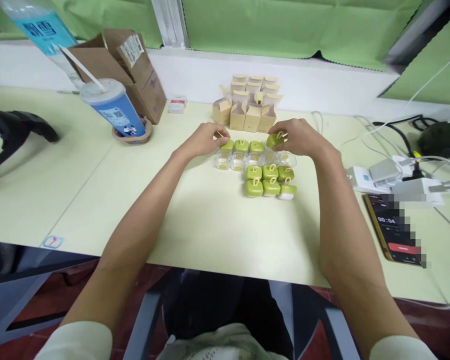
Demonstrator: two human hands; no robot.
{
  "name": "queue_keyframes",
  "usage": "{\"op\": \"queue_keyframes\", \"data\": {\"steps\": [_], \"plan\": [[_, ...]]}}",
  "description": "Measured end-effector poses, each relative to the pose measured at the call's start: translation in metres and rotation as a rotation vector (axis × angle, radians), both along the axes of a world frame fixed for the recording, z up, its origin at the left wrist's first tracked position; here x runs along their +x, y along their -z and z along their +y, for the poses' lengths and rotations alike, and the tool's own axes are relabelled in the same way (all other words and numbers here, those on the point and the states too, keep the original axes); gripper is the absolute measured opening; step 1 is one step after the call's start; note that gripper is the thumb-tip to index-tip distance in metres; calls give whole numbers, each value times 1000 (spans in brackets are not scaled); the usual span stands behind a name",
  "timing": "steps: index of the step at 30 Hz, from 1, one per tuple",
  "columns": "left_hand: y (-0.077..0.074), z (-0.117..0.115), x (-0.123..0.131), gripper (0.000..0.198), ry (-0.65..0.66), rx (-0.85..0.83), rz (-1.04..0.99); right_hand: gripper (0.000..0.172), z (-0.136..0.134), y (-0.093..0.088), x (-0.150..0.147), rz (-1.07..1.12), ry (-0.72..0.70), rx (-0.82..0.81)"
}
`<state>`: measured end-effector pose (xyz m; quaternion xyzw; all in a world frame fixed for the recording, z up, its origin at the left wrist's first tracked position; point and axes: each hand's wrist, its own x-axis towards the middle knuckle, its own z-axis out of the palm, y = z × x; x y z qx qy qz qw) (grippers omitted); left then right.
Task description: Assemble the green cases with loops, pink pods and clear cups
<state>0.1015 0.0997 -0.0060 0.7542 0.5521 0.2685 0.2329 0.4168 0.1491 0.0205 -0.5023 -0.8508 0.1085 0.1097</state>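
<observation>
My right grip (299, 138) pinches a lid (274, 141) by its sides, leaving its loop (279, 135) showing; whether my left grip (204, 140) holds another lid (228, 146), I can't tell.

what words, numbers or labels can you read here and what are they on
"00:04": phone screen
"7", apparently: table sticker
"雪": bottle label; the character before it is unclear
Too small or blurred: print on the cup, cardboard carton and small white box; yellow marks in the clear cases; the phone's red button
</observation>
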Motion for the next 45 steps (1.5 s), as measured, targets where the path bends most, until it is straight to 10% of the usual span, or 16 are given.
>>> {"op": "queue_keyframes", "data": {"steps": [17,37,42,45], "plan": [[-1,-1,-11,136,312,-223,197,43,3,11,5,30,-30,-98],[-1,0,-12,126,289,-204,250,33,5,14,5,70,14,-127],[-11,-4,-14,130,277,-225,164,55,-16,-21,1,-3,-14,-46],[-18,-7,-15,112,232,-180,110,20,-42,-47,-14,-16,-102,-39]]}}
